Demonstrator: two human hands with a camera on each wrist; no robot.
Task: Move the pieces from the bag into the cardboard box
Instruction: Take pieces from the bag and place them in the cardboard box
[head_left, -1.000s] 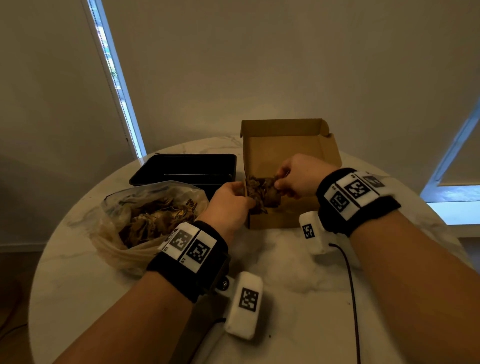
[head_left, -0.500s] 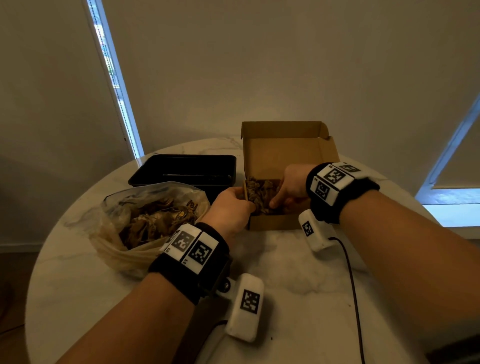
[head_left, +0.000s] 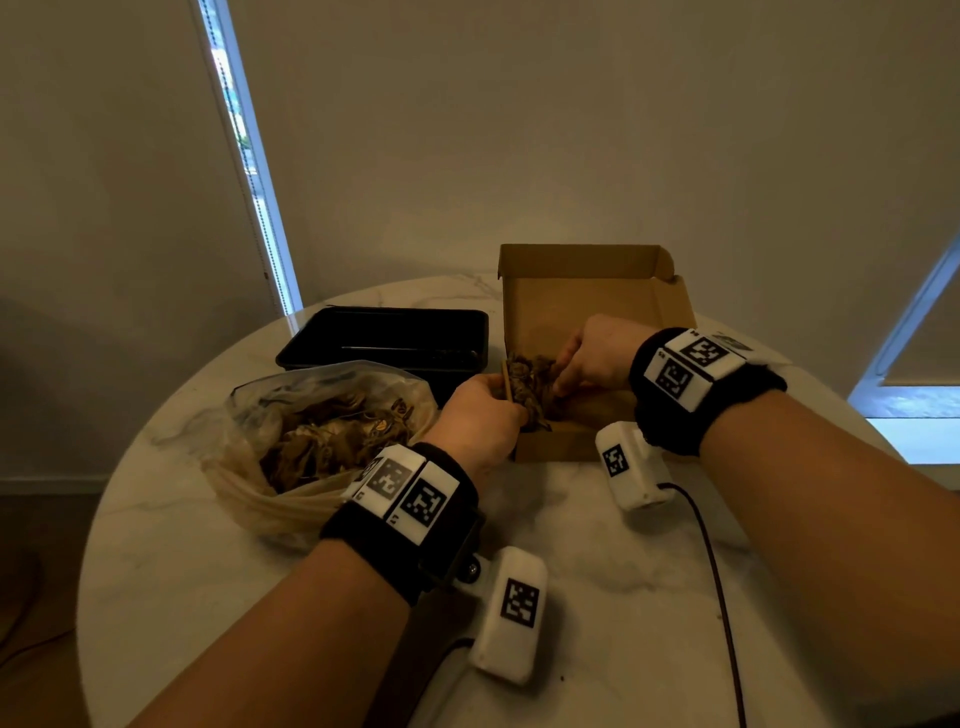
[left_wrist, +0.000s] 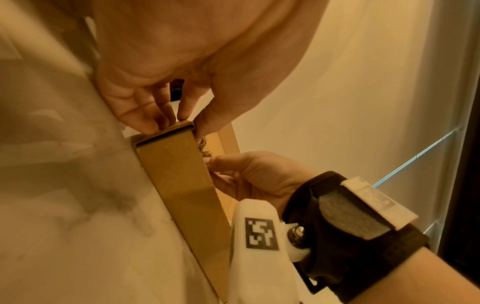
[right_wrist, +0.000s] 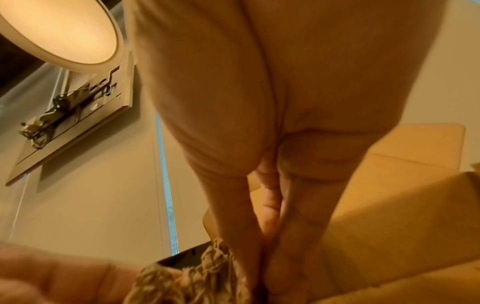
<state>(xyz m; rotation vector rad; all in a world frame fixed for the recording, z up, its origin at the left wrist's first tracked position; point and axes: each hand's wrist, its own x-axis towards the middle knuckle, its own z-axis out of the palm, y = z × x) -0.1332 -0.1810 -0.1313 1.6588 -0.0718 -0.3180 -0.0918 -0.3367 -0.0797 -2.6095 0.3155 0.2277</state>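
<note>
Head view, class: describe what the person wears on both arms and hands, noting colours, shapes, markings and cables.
Both forearms are bare, without sleeves or gloves. Each wrist has a black fabric wristband, left and right, topped by a white plate with two black square-pattern markers. A white rounded camera block with one marker hangs beneath each, left and right. A thin dark cable leaves the right block.

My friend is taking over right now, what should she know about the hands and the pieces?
Left hand: fingers pinch the near left corner of the cardboard box, steadying it.
Right hand: inside the box, fingers down on a clump of brown pieces; whether it grips them or just presses them is unclear.
The plastic bag lies open to the left of the box, with many pieces inside.
Done: one clump is in the box's left side.
Left: let go of the clump, then carry over the rest from the bag, handful by handful.
</note>
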